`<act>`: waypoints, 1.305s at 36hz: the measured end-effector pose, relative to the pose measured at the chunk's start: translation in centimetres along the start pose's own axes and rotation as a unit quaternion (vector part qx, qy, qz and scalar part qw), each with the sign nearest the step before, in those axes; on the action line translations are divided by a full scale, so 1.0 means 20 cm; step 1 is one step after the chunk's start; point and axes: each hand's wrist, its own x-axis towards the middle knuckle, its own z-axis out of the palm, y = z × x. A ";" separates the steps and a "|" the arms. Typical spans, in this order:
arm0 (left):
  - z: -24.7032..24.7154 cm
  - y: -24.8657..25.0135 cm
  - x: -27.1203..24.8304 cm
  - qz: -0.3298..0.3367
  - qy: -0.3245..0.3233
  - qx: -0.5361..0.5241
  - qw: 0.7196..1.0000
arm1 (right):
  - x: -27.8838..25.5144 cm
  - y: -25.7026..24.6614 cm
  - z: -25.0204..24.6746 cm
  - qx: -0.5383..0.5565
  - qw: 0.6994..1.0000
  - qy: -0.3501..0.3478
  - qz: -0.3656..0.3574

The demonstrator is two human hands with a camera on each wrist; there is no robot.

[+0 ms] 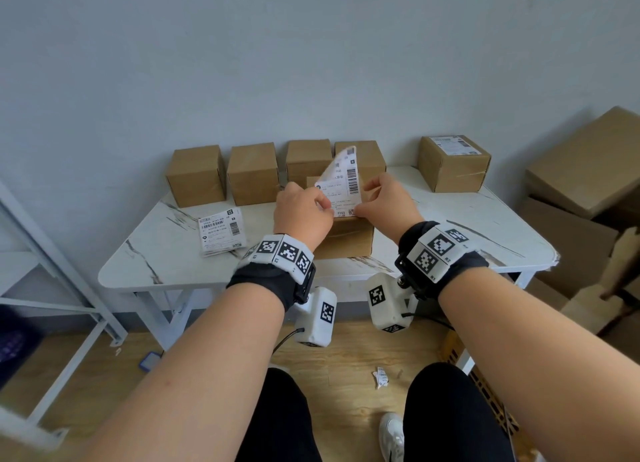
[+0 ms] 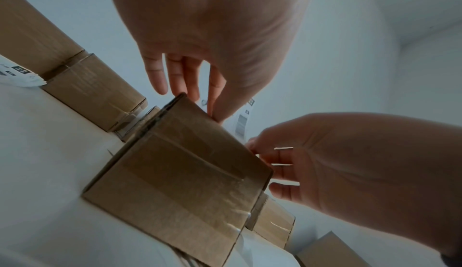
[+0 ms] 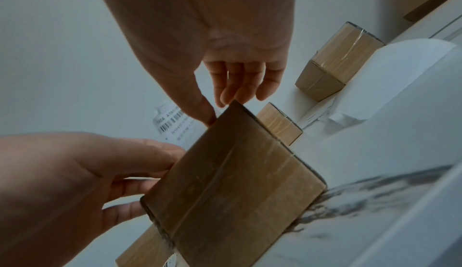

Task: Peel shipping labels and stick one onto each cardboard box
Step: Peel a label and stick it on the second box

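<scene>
A white shipping label (image 1: 341, 184) stands curled upward over the top of a brown cardboard box (image 1: 346, 242) near the table's front edge. My left hand (image 1: 329, 210) pinches the label's near left edge, and my right hand (image 1: 360, 212) pinches its near right corner at the box top. The left wrist view has my left hand (image 2: 216, 114) pinching the label (image 2: 242, 123) just above the taped box (image 2: 180, 172). From the right wrist, my right hand (image 3: 215, 111) meets the label (image 3: 175, 127) at the box (image 3: 232, 182) edge. The label's far end is free in the air.
Several plain boxes (image 1: 252, 172) line the back of the white marble table (image 1: 156, 264). A labelled box (image 1: 453, 164) sits back right. A stack of labels (image 1: 221, 235) lies left of my hands. Large cartons (image 1: 588, 160) stand right, a white metal frame (image 1: 52, 254) left.
</scene>
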 end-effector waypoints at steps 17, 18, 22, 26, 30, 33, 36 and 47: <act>-0.04 -0.04 0.00 -0.019 -0.039 -0.103 0.994 | 0.00 -0.01 0.09 0.043 0.998 -0.022 0.044; -0.04 -0.04 0.00 -0.020 -0.038 -0.104 0.994 | 0.00 -0.02 0.10 0.037 0.998 -0.023 0.044; -0.03 -0.05 0.00 -0.019 -0.034 -0.109 0.993 | -0.01 -0.03 0.12 0.019 0.999 -0.017 0.044; -0.02 -0.05 0.01 -0.015 -0.027 -0.104 0.994 | 0.00 -0.02 0.12 0.030 0.999 -0.010 0.038; -0.01 -0.06 0.01 -0.007 -0.018 -0.093 0.995 | 0.01 0.00 0.10 0.083 0.995 -0.013 0.047; 0.00 -0.07 0.00 0.024 0.018 -0.052 0.998 | 0.01 0.03 0.08 0.110 0.993 -0.010 0.039; 0.00 -0.06 -0.02 0.101 0.049 0.025 0.993 | 0.02 0.05 0.07 0.072 0.997 0.015 0.004; 0.00 -0.04 0.00 0.136 -0.010 0.153 0.979 | 0.06 0.08 0.11 0.022 0.999 0.008 -0.024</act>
